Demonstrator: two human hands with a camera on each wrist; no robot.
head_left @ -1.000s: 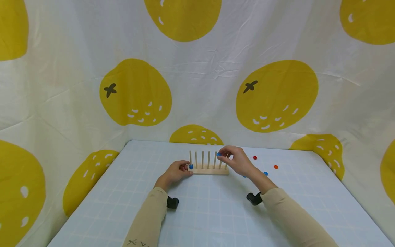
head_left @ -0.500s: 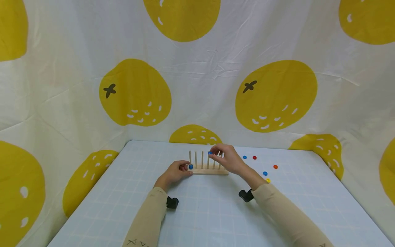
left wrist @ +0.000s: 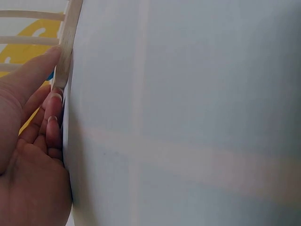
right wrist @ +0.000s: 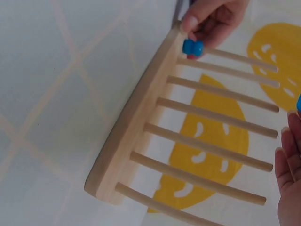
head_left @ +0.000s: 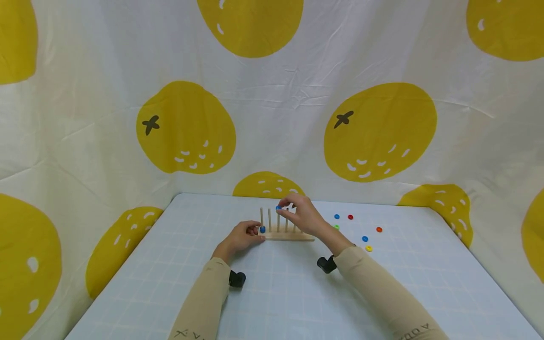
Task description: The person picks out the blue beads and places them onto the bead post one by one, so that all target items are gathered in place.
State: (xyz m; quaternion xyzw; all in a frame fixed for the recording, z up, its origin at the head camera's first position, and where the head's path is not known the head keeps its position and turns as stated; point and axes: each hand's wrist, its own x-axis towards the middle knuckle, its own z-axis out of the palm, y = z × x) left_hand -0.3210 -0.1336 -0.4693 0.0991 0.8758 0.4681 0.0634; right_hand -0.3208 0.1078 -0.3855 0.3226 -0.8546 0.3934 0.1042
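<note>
A wooden peg rack [head_left: 289, 236] with a row of upright pegs stands on the table. At its left end my left hand [head_left: 241, 237] grips the base, the thumb on the near side and the fingers curled behind. Blue beads [right wrist: 192, 47] sit low on the leftmost peg, beside that hand. My right hand [head_left: 302, 215] pinches a small blue ring [head_left: 278, 208] between thumb and fingertips, at the height of the peg tops, near the third peg from the left. Whether the ring touches the peg I cannot tell. The right wrist view shows only the held ring's edge.
Right of the rack lie loose rings: a blue ring [head_left: 337, 216], a red ring [head_left: 350, 217], a green ring [head_left: 336, 227], an orange ring [head_left: 379, 229] and a yellow ring [head_left: 369, 248], plus another blue one. A patterned cloth [head_left: 272, 118] hangs behind the table.
My right hand has moved left along the peg tops with the blue ring, from the rack's right side to near the third peg. My left hand has stayed at the rack's left end.
</note>
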